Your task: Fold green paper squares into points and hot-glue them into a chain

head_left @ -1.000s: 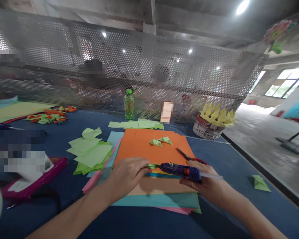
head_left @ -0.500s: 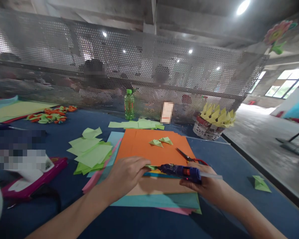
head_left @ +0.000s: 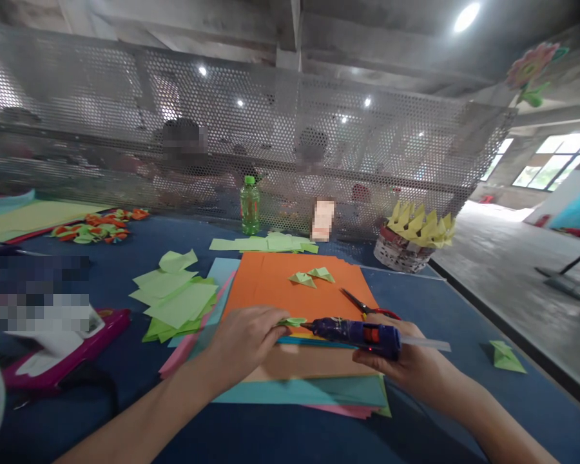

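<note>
Between thumb and fingers, my left hand [head_left: 249, 335] pinches a small folded green paper piece [head_left: 296, 321] over the paper stack. My right hand [head_left: 403, 361] is wrapped round a dark blue glue gun [head_left: 355, 332], with a clear glue stick [head_left: 428, 344] poking out of its back. The gun's nozzle points left, at or very close to the green piece; contact is hard to make out. Beneath lies a stack topped by orange paper [head_left: 270, 277], bearing two folded green paper pieces [head_left: 303, 279]. Scissors [head_left: 357, 301] with red handles lie partly behind the gun and my right hand.
Green paper squares [head_left: 178, 299] lie left of the stack, beside a magenta power strip [head_left: 77, 345]. Behind stand a green bottle [head_left: 250, 206] and a basket [head_left: 401, 248] with yellow paper points, before a perforated metal screen [head_left: 270, 129]. One folded green piece [head_left: 506, 356] rests at right.
The glue gun has shifted slightly right, its nozzle drawing back along the green paper piece, more of which now shows at my left fingertips. Both hands keep their holds.
</note>
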Available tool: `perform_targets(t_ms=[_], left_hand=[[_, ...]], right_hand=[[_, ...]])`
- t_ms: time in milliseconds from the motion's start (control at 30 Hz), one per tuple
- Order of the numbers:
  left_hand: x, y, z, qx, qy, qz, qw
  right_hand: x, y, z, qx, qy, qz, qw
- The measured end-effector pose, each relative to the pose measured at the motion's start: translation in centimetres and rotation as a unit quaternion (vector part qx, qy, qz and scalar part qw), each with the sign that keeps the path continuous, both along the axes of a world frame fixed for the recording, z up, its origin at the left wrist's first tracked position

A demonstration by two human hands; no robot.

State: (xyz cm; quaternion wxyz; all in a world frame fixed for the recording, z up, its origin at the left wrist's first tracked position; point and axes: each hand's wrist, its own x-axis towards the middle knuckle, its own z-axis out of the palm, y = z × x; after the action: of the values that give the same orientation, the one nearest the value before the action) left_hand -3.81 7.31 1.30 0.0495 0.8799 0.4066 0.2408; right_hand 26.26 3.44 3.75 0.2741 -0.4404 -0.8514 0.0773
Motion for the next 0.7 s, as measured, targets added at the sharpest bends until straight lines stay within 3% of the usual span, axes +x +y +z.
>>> perform_targets(t_ms=[200, 700], left_hand=[[0.13, -0.3, 0.23, -0.016, 0.011, -0.006, 1.0], [0.25, -0.66, 0.17, -0.034, 0.014, -0.016, 0.999]], right_hand=[[-0.84, -0.22, 0.61, -0.028, 0.004, 0.007, 1.0], [-0.64, 0.07, 0.09, -0.068, 0.001, 0.021, 0.997]])
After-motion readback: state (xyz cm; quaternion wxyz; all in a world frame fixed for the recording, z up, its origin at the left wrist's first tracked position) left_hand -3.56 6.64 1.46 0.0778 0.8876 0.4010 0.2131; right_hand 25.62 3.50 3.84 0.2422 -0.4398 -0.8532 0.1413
